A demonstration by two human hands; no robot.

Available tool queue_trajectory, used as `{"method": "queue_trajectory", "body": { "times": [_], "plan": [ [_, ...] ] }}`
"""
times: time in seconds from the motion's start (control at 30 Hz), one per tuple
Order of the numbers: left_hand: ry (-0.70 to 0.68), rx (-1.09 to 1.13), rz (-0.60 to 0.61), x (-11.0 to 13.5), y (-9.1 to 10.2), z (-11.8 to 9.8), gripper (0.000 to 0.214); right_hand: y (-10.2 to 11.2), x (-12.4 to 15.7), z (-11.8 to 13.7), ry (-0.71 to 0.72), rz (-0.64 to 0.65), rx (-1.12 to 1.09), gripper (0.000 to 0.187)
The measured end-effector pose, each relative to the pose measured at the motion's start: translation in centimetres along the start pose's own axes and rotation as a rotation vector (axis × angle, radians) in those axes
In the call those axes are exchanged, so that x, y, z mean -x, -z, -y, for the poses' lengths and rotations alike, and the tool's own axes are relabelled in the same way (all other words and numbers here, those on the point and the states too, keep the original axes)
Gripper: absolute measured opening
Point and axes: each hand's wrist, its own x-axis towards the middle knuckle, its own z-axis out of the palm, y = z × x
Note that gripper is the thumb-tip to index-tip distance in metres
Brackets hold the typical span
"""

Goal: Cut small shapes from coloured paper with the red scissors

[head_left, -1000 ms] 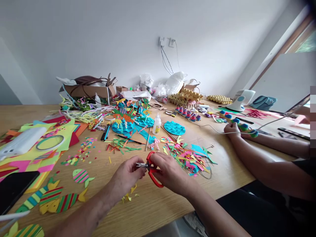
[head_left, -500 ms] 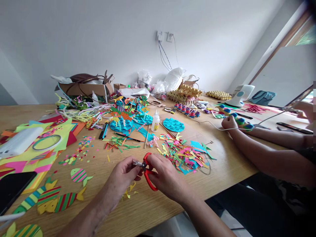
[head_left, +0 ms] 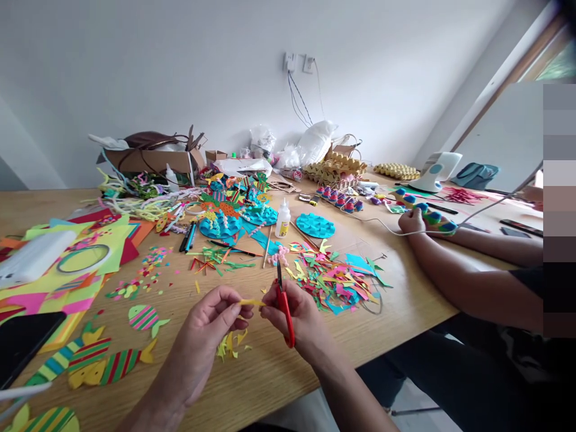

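Between thumb and fingers, my left hand [head_left: 216, 324] pinches a small strip of yellow paper [head_left: 250, 302]. My right hand [head_left: 297, 315] is closed around red-handled scissors [head_left: 285, 309], whose blades point up and away from me. Its thumb and fingertip touch or nearly touch the right end of the strip. Yellow paper scraps [head_left: 231, 345] lie on the wooden table beneath my hands. To the left lie a striped paper fish [head_left: 143, 318] in pink and green and another striped fish [head_left: 119, 368] in red and green.
Colourful paper scraps [head_left: 337, 282] are heaped beyond my right hand. A glue bottle [head_left: 282, 221] stands near a blue scalloped disc [head_left: 315, 225]. A black phone [head_left: 27, 345] lies at left. At right, a co-worker's hand [head_left: 411, 222] touches a painted egg-carton strip [head_left: 432, 217].
The scissors have swung off the paper and now point upward in my right hand. My right fingertips have come to the end of the yellow strip, which now shows between my hands.
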Motion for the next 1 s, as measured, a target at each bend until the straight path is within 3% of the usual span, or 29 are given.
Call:
{"method": "queue_trajectory", "body": {
  "times": [0.17, 0.37, 0.53, 0.67, 0.83, 1.0],
  "plan": [
    [0.041, 0.048, 0.072, 0.3, 0.5, -0.7, 0.021, 0.1, 0.1, 0.5, -0.023, 0.048, 0.157, 0.019],
    [0.024, -0.330, 0.059, -0.9, 0.3, -1.2, 0.010, 0.5, 0.5, 2.1, 0.024, 0.132, 0.496, 0.011],
    [-0.132, -0.544, 0.078, -1.5, 0.8, -0.5, 0.008, 0.9, 0.7, 2.1, -0.014, 0.096, 0.435, 0.010],
    [-0.152, -0.630, 0.078, -1.6, 1.3, 0.1, 0.008, 0.9, 0.5, 1.6, -0.045, 0.078, 0.277, 0.006],
    [-0.077, -0.489, 0.062, -1.2, 1.2, 0.0, 0.011, 1.0, 0.2, 1.4, -0.085, 0.007, 0.121, 0.013],
    [0.023, -0.287, -0.051, -0.6, 0.7, -0.7, 0.009, 2.2, 1.8, 1.4, -0.091, -0.028, 0.260, 0.016]
  ]
}}
